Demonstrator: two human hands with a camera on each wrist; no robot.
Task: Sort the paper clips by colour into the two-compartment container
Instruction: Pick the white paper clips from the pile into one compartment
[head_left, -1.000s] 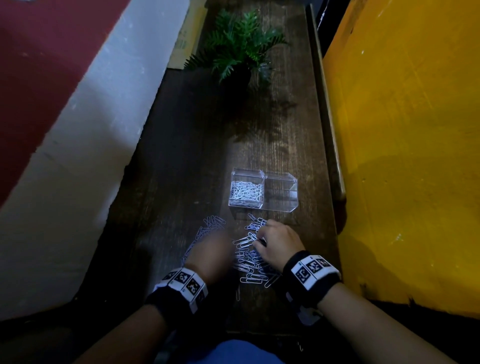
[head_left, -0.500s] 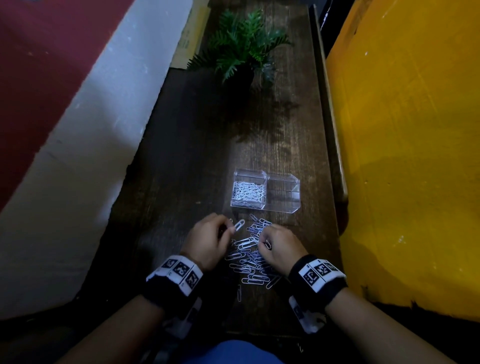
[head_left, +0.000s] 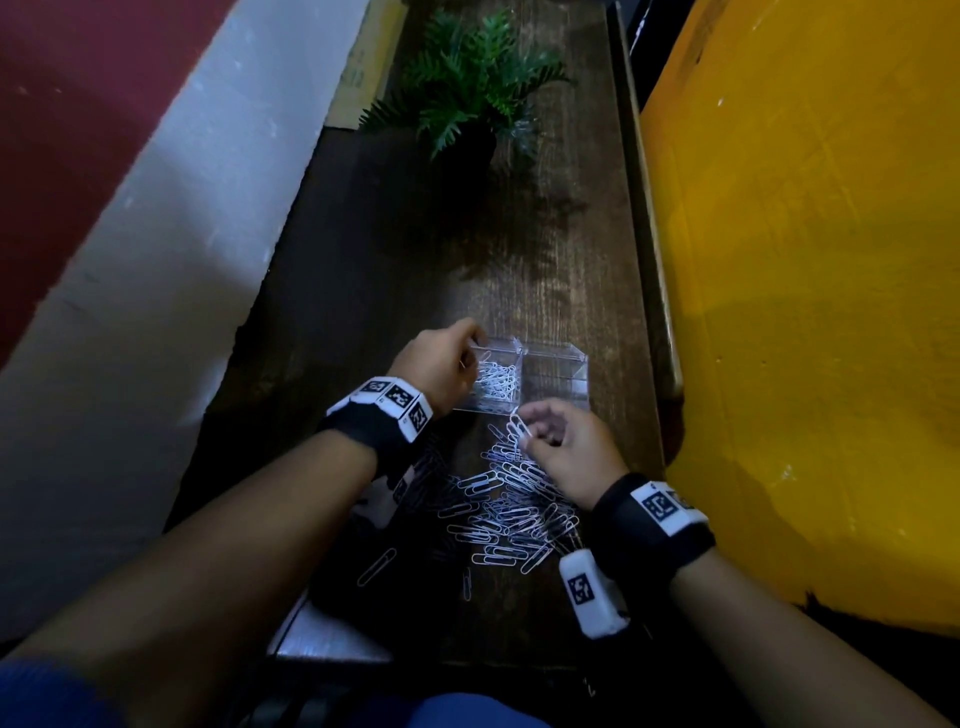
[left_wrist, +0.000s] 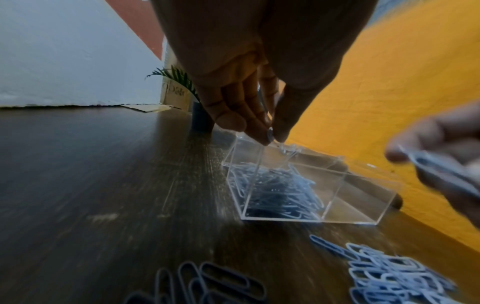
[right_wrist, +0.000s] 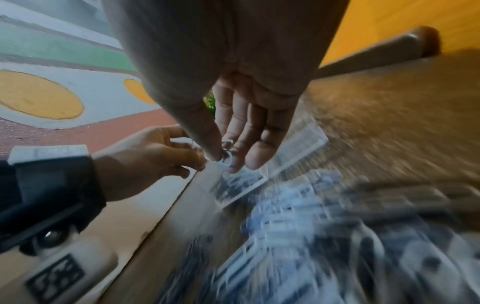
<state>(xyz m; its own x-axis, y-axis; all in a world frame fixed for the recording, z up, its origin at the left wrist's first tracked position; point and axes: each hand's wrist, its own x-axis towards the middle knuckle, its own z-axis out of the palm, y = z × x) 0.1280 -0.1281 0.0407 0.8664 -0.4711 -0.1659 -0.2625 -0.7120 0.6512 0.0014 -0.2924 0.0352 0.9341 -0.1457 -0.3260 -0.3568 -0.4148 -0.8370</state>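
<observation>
A clear two-compartment container (head_left: 555, 358) stands on the dark wooden table (head_left: 395, 291). Its left compartment holds white paper clips (head_left: 497, 382); the right one looks bare. My left hand (head_left: 475, 354) hovers over the left compartment and pinches a light clip (left_wrist: 270, 132) between thumb and fingertips. Just in front of the container, my right hand (head_left: 524, 427) pinches a white clip (head_left: 518, 427), lifted off the table. A loose pile of white clips (head_left: 511, 512) lies under my right wrist, and dark clips (left_wrist: 207, 281) lie to its left. The right wrist view is blurred.
A potted fern (head_left: 475, 88) stands at the far end of the table. A yellow wall (head_left: 805, 312) and a wooden rail (head_left: 649, 270) run close along the right side. The table's left edge drops to a red and white floor (head_left: 130, 234).
My left hand has gone from the pile up to the container's left compartment with a clip. My right hand has lifted a white clip off the pile towards the container.
</observation>
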